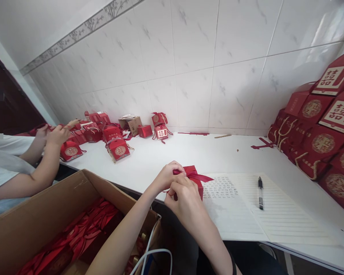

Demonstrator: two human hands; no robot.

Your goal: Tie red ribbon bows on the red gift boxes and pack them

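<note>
1. Head view: a small red box (197,182) sits near the front edge of the white table (218,152), with a red ribbon (195,175) across its top, one tail pointing right.
2. The left hand (168,176) has its fingers pinched together on the ribbon at the box's top left.
3. The right hand (184,198) is curled in front of the box, fingertips closed on the ribbon beside the left hand; the two hands touch.
4. Just right of the box lies a lined sheet of paper (275,214) with small writing at its left, and a black pen (260,193) rests on it.
5. Below the hands, off the table's edge, an open cardboard carton (40,214) holds a heap of red ribbons (83,233).
6. Stacked red boxes (321,145) with gold emblems line the right side against the tiled wall (189,57).
7. Further small finished boxes (117,147) are scattered at the far left of the table, where another person's hands (55,133) work on one.
</note>
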